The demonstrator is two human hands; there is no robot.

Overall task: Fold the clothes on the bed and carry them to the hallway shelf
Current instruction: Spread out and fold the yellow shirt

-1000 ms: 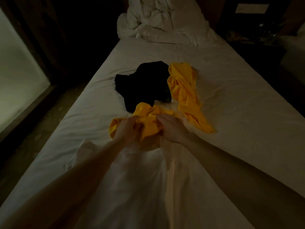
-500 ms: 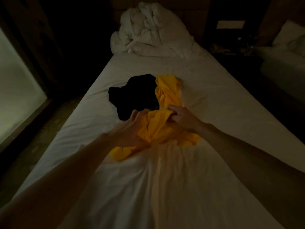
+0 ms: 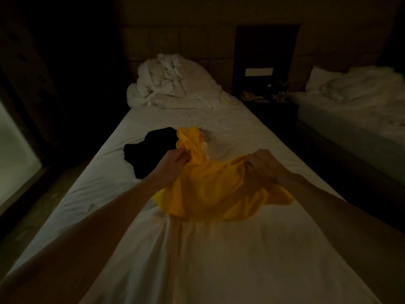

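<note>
The left hand [image 3: 173,160] is seen w/ fingers curled, pinching a bunched edge of the yellow garment [image 3: 219,189] at its upper left corner. The right hand [image 3: 262,163] is curled over the cloth's upper right edge, knuckles up, fabric gathered under the fingers. Both hands are clamped on the same garment and held apart, w/ the cloth stretched between them; its lower part sags onto the sheet. Both forearms are bare.

From the left hand, a twisted strip of the same yellow cloth is seen running toward 12 o'clock, ending in a crumpled lump. At approx. 10 o'clock from the left hand a black garment [image 3: 151,150] lies in a heap on the sheet, touching the yellow strip along its right side. A small pale item is partly visible beside the strip at 1 o'clock; what it is cannot be told.

All of this rests on the bed [image 3: 219,260], covered by a wrinkled white sheet. At the bed's far end, 12 o'clock, a white duvet [image 3: 173,84] is piled up. At 2 o'clock a dark nightstand [image 3: 269,99] w/ small unclear items is seen, and beyond it, at 3 o'clock, a second bed [image 3: 350,110] w/ rumpled white bedding. A lit glass panel [image 3: 13,161] is seen at 9 o'clock. Room lighting is very dim.
</note>
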